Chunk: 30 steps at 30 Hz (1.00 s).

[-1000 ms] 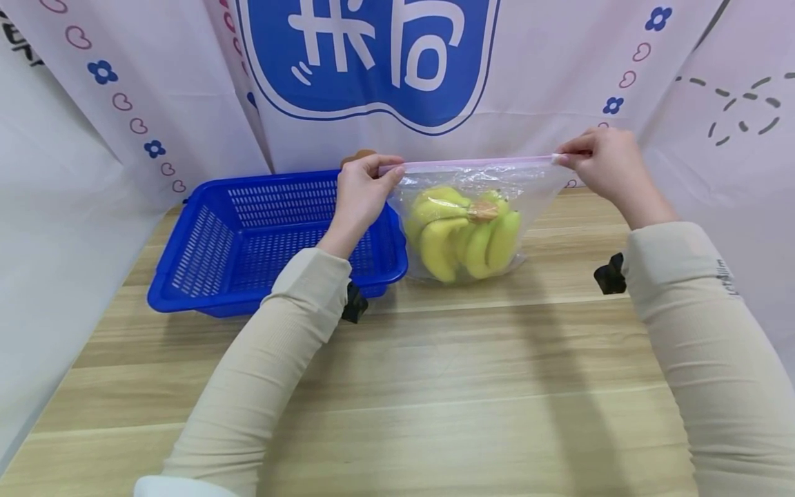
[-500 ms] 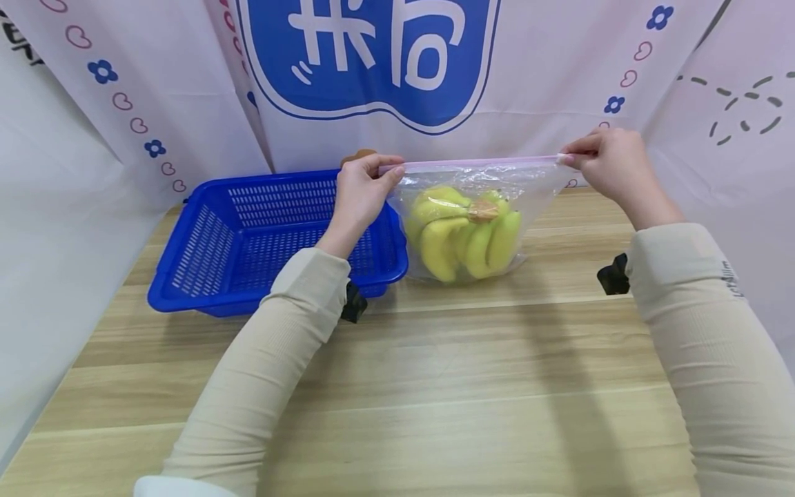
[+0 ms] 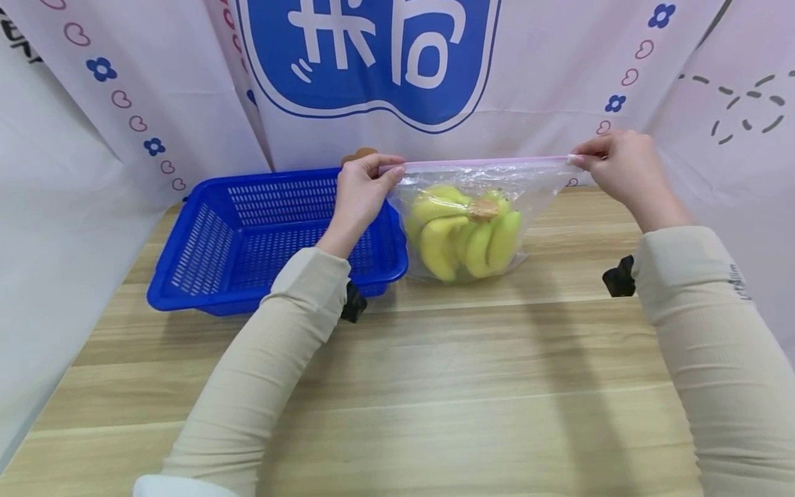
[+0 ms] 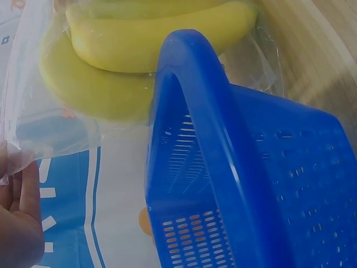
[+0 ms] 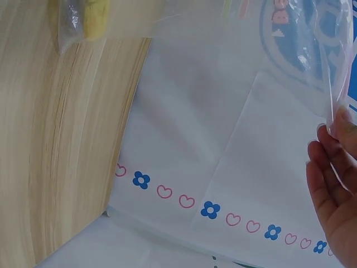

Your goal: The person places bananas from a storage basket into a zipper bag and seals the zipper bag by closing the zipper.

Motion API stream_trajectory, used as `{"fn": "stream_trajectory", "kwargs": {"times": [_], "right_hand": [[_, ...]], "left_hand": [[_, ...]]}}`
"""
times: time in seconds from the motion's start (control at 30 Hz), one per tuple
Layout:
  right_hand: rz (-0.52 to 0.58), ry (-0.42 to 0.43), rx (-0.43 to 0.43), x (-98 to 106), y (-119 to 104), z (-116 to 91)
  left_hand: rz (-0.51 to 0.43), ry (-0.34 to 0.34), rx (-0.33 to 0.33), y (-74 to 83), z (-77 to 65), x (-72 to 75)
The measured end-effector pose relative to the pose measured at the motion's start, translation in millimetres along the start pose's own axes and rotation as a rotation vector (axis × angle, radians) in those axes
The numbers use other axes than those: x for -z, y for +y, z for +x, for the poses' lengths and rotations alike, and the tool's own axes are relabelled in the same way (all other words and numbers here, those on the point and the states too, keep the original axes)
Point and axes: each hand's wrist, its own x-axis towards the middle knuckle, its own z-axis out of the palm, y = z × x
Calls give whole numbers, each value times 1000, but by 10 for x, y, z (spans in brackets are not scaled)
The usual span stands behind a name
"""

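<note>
A clear zip bag (image 3: 533,186) with a pink zip strip (image 3: 484,162) stands on the table, holding a bunch of yellow-green bananas (image 3: 439,250). An orange-brown patch marks the bunch's stem end. My left hand (image 3: 363,193) pinches the strip's left end between thumb and fingers. At its right end my right hand (image 3: 630,172) pinches the bag edge by a small white slider (image 3: 573,159). The strip is pulled taut between both hands. In the right wrist view, thumb and forefinger pinch the bag's corner; the left wrist view shows the left hand (image 4: 21,212) at its edge.
A blue perforated basket (image 3: 211,304) stands on the wooden table (image 3: 435,400), just left of the bag and beneath the left forearm. Behind, a white printed cloth (image 3: 540,76) hangs along the table's back edge. A brown rounded shape (image 3: 360,153) shows behind the basket.
My right hand has moved a little to the right along the zip strip, and the white slider has travelled with it. The left hand, bananas and basket have stayed in place.
</note>
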Motion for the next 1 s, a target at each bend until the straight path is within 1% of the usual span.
{"fn": "stream_trajectory", "kwargs": {"times": [0.07,0.13,0.17,0.27,0.3,0.33,0.37,0.4,0.5,0.63,0.7,0.8,0.93,1.0], "right_hand": [[19,4,-11,-24,-2,3],[34,9,-20,-54,1,1],[56,2,-28,-68,10,0],[144,-42,-54,-125,24,-12],[183,-62,-66,-149,26,-15],[230,-87,-84,-174,24,-18],[276,-109,-103,-200,19,-21],[316,-120,-117,-229,9,-24],[413,-142,-161,-310,2,-29],[486,-147,-217,-413,39,-51],[521,-138,-243,-469,70,-62],[571,-111,-301,-555,104,-81],[671,-72,-362,-670,131,-123],[746,-56,-364,-726,150,-146]], "left_hand": [[22,-1,-8,-15,4,-2],[81,1,-27,-33,0,1],[137,5,-38,-43,-4,0],[362,32,-76,-61,-46,-6],[422,37,-82,-61,-65,-12],[470,40,-82,-63,-81,-22],[495,39,-75,-63,-94,-36],[495,37,-64,-61,-105,-51],[414,33,-16,-73,-110,-113],[326,65,17,-106,-112,-223],[268,56,30,-116,-128,-280],[188,14,76,-119,-152,-366],[145,-56,138,-123,-173,-477],[131,-92,151,-132,-191,-532]]}}
